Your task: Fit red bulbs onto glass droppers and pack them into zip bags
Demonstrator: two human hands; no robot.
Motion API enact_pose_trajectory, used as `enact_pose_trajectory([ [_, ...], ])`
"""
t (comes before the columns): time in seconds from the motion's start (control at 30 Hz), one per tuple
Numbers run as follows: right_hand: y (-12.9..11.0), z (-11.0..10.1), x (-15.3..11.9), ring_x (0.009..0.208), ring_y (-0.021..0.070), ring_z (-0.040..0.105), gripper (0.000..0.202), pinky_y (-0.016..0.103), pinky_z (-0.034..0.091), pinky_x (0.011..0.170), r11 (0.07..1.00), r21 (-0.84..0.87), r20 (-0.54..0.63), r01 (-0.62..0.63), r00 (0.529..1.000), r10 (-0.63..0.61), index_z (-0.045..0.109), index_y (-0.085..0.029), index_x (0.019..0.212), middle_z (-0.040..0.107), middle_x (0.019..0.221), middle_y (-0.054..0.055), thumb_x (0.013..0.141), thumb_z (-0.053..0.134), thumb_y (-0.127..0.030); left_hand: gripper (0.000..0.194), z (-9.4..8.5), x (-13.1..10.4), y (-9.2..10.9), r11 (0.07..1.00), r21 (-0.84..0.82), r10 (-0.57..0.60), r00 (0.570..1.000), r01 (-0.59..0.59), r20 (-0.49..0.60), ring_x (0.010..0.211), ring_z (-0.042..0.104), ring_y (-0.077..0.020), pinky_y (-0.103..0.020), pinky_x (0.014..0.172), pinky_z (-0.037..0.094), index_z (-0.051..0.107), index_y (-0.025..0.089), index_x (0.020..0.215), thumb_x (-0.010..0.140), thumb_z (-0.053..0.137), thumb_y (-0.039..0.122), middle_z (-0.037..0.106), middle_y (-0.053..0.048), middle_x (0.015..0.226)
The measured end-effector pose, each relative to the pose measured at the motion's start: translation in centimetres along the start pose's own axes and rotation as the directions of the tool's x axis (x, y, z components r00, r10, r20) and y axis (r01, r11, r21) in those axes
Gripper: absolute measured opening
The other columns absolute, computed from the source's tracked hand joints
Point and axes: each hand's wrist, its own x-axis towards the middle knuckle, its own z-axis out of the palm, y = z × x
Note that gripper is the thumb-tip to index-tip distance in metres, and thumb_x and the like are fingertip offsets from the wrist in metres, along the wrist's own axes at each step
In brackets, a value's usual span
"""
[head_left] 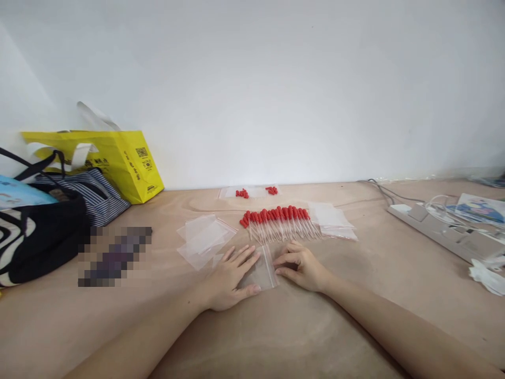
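Observation:
A clear zip-lock bag (260,272) lies on the wooden table with its seal side facing right. My left hand (229,281) rests flat over the bag's left part, fingers spread. At the seal edge, the fingers of my right hand (303,267) are curled in a pinch on the bag; the fingertips are partly hidden. Just beyond both hands stretches a row of droppers (282,223) with red rubber bulbs and clear tubes pointing towards me. Loose clear bags (205,237) lie to the left of the row, and a stack of bags (335,223) lies to its right.
Small red rubber bulbs (242,193) sit on a clear bag near the wall. On the left are a yellow tote bag (138,163), a striped pouch (94,192) and a black bag (59,231). A power strip (442,231) with cables and crumpled white tissue (487,276) lie right.

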Motion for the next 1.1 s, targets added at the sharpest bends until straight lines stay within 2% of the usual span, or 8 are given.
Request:
enact_pose_trajectory([
  [0.3,-0.1,0.0,0.0,0.072,0.0143,0.049,0.016,0.030,0.040,0.070,0.998,-0.038,0.037,0.059,0.998,-0.058,0.065,-0.022,0.087,0.058,0.077,0.004,0.078,0.052,-0.025,0.067,-0.1,-0.1,0.3,1.000,-0.002,-0.012,1.000,0.012,0.003,0.130,0.012,-0.0247,-0.046,0.105,0.009,0.013,0.024,0.136,0.081,0.029,0.059,0.015,-0.007,0.142],
  [0.47,-0.7,-0.5,0.3,0.082,0.0164,0.051,0.023,0.032,0.040,0.075,0.985,-0.054,0.150,0.167,0.976,-0.157,0.064,-0.021,0.091,0.060,0.089,0.005,0.075,0.049,-0.015,0.067,0.1,0.0,0.1,1.000,0.008,-0.007,1.000,0.007,0.000,0.130,0.012,-0.0239,-0.046,0.105,0.008,0.014,0.022,0.136,0.081,0.029,0.059,0.014,-0.007,0.142],
  [0.53,-0.8,-0.7,0.3,0.090,0.0176,0.051,0.029,0.033,0.039,0.079,0.978,-0.027,0.210,0.205,0.958,-0.195,0.060,-0.020,0.100,0.059,0.098,0.006,0.073,0.051,-0.018,0.068,0.1,0.0,0.0,1.000,0.000,0.002,1.000,-0.002,-0.009,0.130,0.012,-0.0236,-0.045,0.105,0.009,0.013,0.022,0.136,0.082,0.029,0.059,0.015,-0.007,0.142],
  [0.7,-1.1,-0.7,0.4,0.108,0.0208,0.046,0.058,0.037,0.033,0.090,0.963,0.020,0.318,0.268,0.911,-0.261,0.048,-0.017,0.119,0.053,0.116,0.010,0.069,0.059,-0.043,0.067,0.0,-0.2,0.0,1.000,-0.017,0.023,1.000,-0.023,-0.016,0.130,0.014,-0.0223,-0.044,0.105,0.009,0.010,0.024,0.136,0.082,0.030,0.058,0.015,-0.006,0.142],
  [0.77,-1.2,-0.6,0.5,0.112,0.0213,0.043,0.067,0.037,0.029,0.094,0.958,0.019,0.345,0.285,0.898,-0.274,0.043,-0.018,0.123,0.049,0.121,0.010,0.066,0.060,-0.048,0.067,-0.2,-0.3,0.0,0.999,-0.030,0.025,1.000,-0.025,-0.008,0.130,0.015,-0.0217,-0.044,0.106,0.009,0.009,0.023,0.136,0.082,0.029,0.057,0.016,-0.006,0.142],
  [0.93,-1.2,-0.6,0.8,0.118,0.0243,0.036,0.061,0.040,0.026,0.094,0.959,0.003,0.393,0.284,0.881,-0.262,0.047,-0.030,0.119,0.028,0.137,0.007,0.064,0.062,-0.050,0.071,-0.5,-0.7,0.1,0.996,-0.082,-0.030,0.999,0.028,-0.025,0.129,0.017,-0.0244,-0.044,0.105,0.014,0.011,0.020,0.136,0.081,0.031,0.059,0.021,-0.006,0.141],
  [1.03,-1.1,-0.5,0.9,0.120,0.0255,0.033,0.054,0.041,0.025,0.093,0.967,0.010,0.400,0.254,0.885,-0.237,0.053,-0.032,0.113,0.025,0.139,0.006,0.063,0.064,-0.047,0.082,-0.3,-0.7,0.1,0.989,-0.110,-0.109,0.992,0.101,-0.065,0.127,0.020,-0.0292,-0.045,0.103,0.021,0.016,0.019,0.136,0.073,0.040,0.065,0.024,-0.007,0.140],
  [1.1,-1.3,-0.6,0.9,0.120,0.0252,0.033,0.051,0.041,0.025,0.094,0.971,0.027,0.400,0.238,0.888,-0.229,0.054,-0.032,0.112,0.025,0.138,0.006,0.063,0.065,-0.046,0.083,-0.1,-0.6,0.1,0.983,-0.141,-0.129,0.989,0.118,-0.069,0.126,0.021,-0.0305,-0.047,0.102,0.021,0.019,0.018,0.135,0.071,0.043,0.066,0.027,-0.007,0.139],
])
